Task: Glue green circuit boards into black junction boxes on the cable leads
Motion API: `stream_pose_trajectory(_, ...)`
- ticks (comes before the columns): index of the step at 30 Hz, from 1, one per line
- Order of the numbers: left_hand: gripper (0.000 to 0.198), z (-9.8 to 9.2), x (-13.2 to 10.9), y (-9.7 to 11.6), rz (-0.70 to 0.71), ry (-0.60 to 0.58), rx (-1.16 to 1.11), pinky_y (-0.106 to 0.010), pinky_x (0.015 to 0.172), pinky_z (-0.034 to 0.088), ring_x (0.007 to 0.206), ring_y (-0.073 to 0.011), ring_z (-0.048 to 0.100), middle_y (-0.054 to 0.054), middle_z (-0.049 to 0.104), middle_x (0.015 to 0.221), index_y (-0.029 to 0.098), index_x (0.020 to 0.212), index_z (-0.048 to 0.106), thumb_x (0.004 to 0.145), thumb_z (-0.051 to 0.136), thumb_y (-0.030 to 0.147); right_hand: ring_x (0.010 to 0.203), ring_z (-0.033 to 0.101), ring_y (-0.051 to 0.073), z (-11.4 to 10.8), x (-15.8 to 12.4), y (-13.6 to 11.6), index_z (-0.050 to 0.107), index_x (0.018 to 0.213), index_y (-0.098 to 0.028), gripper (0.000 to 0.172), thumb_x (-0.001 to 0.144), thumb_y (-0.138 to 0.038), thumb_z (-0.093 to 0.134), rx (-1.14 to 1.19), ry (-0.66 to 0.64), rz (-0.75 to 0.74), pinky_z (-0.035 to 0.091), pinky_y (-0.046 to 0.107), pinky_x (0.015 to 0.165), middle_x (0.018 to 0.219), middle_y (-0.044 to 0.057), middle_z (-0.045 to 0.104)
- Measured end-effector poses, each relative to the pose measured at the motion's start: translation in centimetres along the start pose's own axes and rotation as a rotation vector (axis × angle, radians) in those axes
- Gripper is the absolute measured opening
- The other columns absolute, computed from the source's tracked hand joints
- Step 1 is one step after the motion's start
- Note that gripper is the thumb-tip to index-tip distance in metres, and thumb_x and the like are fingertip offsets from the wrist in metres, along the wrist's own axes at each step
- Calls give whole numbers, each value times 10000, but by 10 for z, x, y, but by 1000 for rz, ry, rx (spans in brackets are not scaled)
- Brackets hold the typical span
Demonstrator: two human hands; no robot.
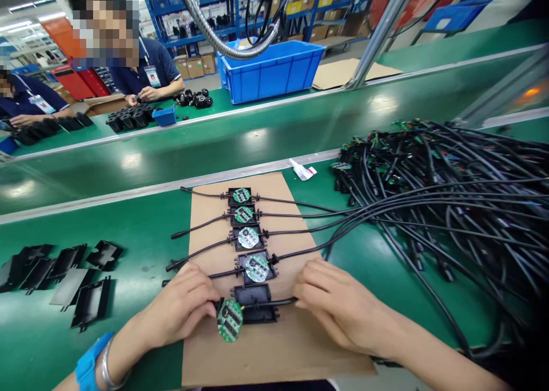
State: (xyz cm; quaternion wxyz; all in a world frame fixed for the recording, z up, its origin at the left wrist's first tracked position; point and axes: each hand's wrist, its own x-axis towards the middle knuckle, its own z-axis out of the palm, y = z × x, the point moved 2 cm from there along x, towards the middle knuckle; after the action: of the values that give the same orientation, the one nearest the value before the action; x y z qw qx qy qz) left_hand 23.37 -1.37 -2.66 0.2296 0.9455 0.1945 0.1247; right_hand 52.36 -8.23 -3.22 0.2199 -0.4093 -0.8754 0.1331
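Got a round green circuit board (pixel 230 320) tilted at the left edge of the nearest open black plastic case (pixel 253 294), above a brown cardboard sheet (pixel 274 351). With left hand (pixel 189 305), pinching beside it, seemingly on a mostly hidden black lead (pixel 220 304). With right hand (pixel 326 299), pinching a round black cable (pixel 283 302). Probably light, stiff, kinda fragile; safest by the rim, no yanking that springy cable.

No readable text anywhere
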Motion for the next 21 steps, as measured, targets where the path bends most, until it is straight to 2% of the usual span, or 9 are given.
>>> stream_pose_trajectory(3,120,14,1,10,-32,67,23,-275,704,456,800,-165,563,-45,617,900,191,1047,525,944,470,217,634,395,142,-12,-19,5,509,770,-179,194,890,-95,382,15,-62,46,286,274,569,708,24,443)
stream_pose_trajectory(8,136,32,7,18,-164,-11,81,-290,642,496,739,-176,597,-39,616,896,205,1002,525,967,401,250,628,417,139,0,-33,16,440,687,-181,240,909,-125,368,-113,-124,170,282,268,552,705,26,450)
stream_pose_trajectory(12,134,28,7,19,-180,-36,118,-295,605,497,707,-185,590,-40,600,851,204,943,512,964,383,232,671,428,151,9,-27,20,453,692,-177,249,912,-130,348,-178,-96,176,299,275,582,737,40,460)
stream_pose_trajectory(18,124,16,0,28,-172,105,54,-259,618,482,721,-165,577,-38,591,845,199,954,494,950,376,162,682,417,153,11,-18,20,499,738,-176,233,910,-121,351,-92,-92,116,302,279,598,742,36,453)
stream_pose_trajectory(21,131,23,-4,27,-244,-12,123,-272,570,469,648,-170,565,-32,585,810,201,881,494,940,381,172,662,398,149,15,-16,19,475,709,-180,242,912,-126,355,-82,-94,104,293,278,591,731,31,446)
